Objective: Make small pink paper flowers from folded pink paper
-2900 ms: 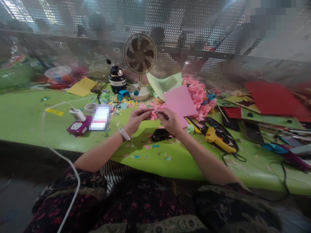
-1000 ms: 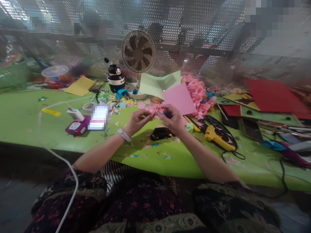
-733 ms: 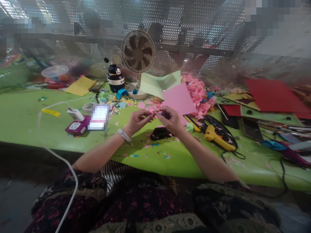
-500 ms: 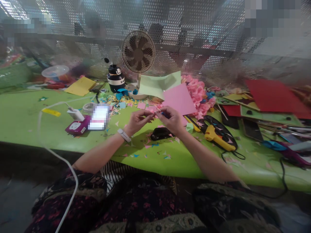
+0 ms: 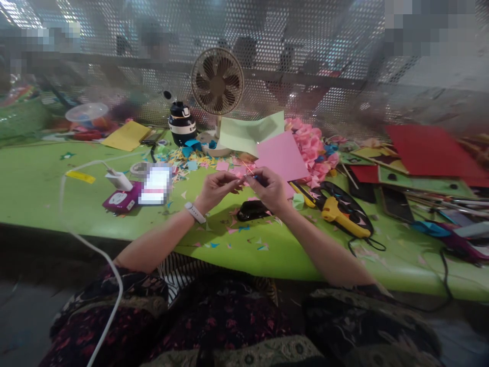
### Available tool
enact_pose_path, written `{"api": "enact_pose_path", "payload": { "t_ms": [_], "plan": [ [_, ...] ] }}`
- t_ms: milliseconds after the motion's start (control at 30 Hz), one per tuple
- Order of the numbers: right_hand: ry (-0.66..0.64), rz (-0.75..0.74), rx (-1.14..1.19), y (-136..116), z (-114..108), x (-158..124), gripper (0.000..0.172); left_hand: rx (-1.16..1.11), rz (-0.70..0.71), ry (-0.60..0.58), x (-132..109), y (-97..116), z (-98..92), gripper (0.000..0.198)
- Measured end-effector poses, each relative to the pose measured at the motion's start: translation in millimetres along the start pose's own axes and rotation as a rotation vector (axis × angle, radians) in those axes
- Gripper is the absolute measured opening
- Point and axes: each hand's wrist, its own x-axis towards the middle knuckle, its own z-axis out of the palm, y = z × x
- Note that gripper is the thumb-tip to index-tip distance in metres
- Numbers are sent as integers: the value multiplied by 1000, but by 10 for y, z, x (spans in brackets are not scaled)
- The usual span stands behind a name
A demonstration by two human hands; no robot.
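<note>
Thin stick [image 5: 249, 168] up at the fingertips, above the green table [image 5: 221, 261]; looks like the right hand [image 5: 270, 189] has it, thumb and fingers closed in a pinch, a bit of blue [image 5: 256, 177] showing there too. Long axis slants: free tip points away from the person and toward their left, lower end goes into the right fingers. So right hand nearer; stick lies off its fingertips, forward and left. Left hand [image 5: 218, 190] faces it, fingertips nearly together, just beside the right thumb and on the near side of the stick. Can't tell from here if they touch or if the left grips anything. Farther out: black stapler-looking thing [image 5: 252, 210] below the hands, pink sheet [image 5: 280, 153] beyond the right, yellow glue gun [image 5: 346, 219] off right.
</note>
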Motion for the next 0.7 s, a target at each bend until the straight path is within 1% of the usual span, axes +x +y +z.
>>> {"api": "enact_pose_path", "payload": {
  "t_ms": [167, 300, 467, 700],
  "plan": [
    [-38, 20, 37, -13, -5, -4, 27, -13, 10, 15, 3, -8, 14, 40],
    [-72, 34, 92, -34, -5, -3, 30, -43, 13, -12, 2, 3, 13, 40],
    [-62, 37, 124, -52, 7, 6, 32, -72, -5, -32, -3, 15, 12, 38],
    [-41, 66, 170, -57, -5, 6, 29, -55, -55, -38, -19, 0, 12, 46]
  ]
}}
